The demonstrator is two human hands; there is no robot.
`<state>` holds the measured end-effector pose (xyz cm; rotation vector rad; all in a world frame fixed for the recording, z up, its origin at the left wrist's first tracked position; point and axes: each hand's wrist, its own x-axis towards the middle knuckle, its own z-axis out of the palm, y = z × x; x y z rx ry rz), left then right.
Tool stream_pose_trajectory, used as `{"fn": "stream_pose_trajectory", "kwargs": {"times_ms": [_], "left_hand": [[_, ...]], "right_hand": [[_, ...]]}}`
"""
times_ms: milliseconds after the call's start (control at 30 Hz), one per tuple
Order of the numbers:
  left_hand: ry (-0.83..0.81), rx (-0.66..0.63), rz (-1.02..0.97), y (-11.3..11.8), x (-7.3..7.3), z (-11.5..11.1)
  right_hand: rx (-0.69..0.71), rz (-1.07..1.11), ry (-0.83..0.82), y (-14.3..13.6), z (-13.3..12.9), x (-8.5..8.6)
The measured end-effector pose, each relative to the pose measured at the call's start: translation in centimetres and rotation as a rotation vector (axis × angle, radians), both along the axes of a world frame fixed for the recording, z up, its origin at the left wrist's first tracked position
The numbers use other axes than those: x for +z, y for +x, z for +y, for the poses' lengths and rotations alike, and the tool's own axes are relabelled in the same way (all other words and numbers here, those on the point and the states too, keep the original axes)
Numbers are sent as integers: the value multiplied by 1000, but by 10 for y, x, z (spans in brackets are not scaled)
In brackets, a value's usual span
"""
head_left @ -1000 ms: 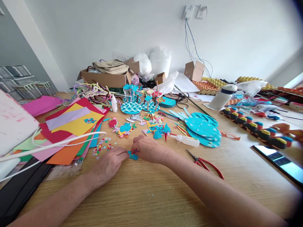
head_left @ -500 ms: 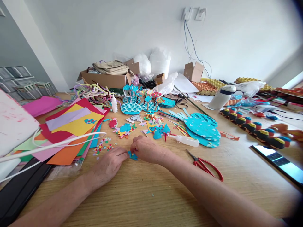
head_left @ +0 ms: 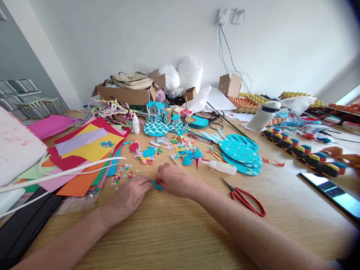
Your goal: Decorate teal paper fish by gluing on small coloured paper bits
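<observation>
A small blue paper piece point(head_left: 158, 185) lies on the wooden table between my hands, partly covered by them. My left hand point(head_left: 131, 195) rests on the table at its left, fingers together and fingertips on the piece's edge. From the right, my right hand point(head_left: 174, 180) bends over the piece with its fingers pinched down on it; whatever is between the fingertips is hidden. Small coloured paper dots point(head_left: 123, 174) are scattered beyond my left hand. Paper fish cutouts point(head_left: 149, 153) and blue scraps point(head_left: 188, 158) lie just past both hands.
Red-handled scissors point(head_left: 247, 200) and a glue bottle point(head_left: 223, 167) lie at the right, near blue paper discs point(head_left: 239, 150). Coloured sheets point(head_left: 84, 150) and a white cable point(head_left: 92, 164) are at the left. A phone point(head_left: 332, 195) sits far right; a white bottle point(head_left: 263, 116) stands behind.
My right hand has shifted very slightly over the blue piece, and less of the piece shows. My left hand stays in nearly the same place.
</observation>
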<state>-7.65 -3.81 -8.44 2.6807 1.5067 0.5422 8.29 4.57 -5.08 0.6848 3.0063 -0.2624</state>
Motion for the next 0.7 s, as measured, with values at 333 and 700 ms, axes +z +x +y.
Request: {"fn": "stream_pose_trajectory", "kwargs": {"times_ms": [333, 700], "left_hand": [[25, -12, 2, -1, -1, -1], [47, -10, -19, -2, -2, -2]], "right_hand": [[-83, 28, -37, 2, -1, 10], [-173, 120, -31, 4, 8, 6]]}}
